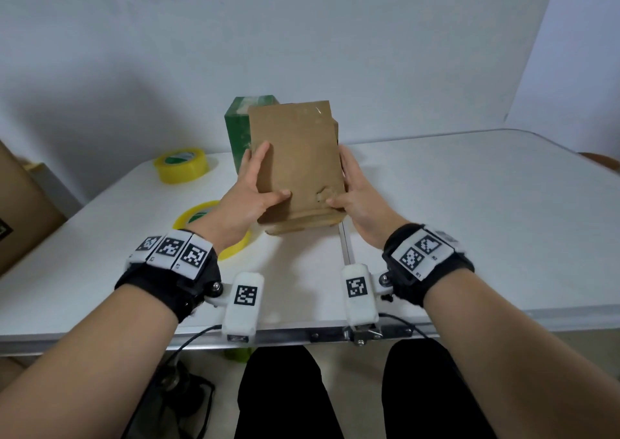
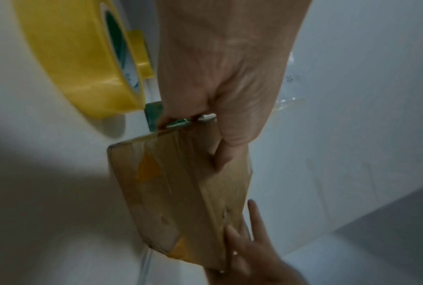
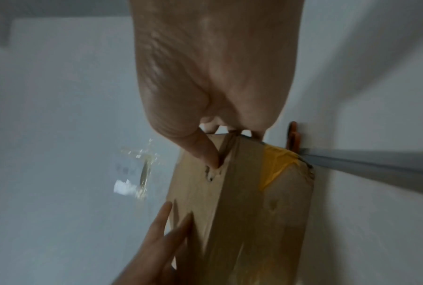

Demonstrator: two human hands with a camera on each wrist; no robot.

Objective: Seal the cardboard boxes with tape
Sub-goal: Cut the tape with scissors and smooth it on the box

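A small brown cardboard box [image 1: 298, 157] is held between both hands over the middle of the white table [image 1: 469, 220], its broad face turned up toward me. My left hand [image 1: 260, 182] grips its left edge, thumb on the face and fingers behind. On the right edge my right hand [image 1: 347, 183] holds it the same way, thumb beside a dent. In the left wrist view the box [image 2: 181, 192] shows clear and yellow tape along its side. The right wrist view shows a yellow tape patch [image 3: 276, 165] at the corner of the box [image 3: 249, 212].
A green box [image 1: 241, 126] stands right behind the brown one. One yellow tape roll [image 1: 181, 165] lies at the back left, another [image 1: 198, 215] is half hidden under my left wrist. A large cardboard box [image 1: 20, 204] stands off the table's left edge.
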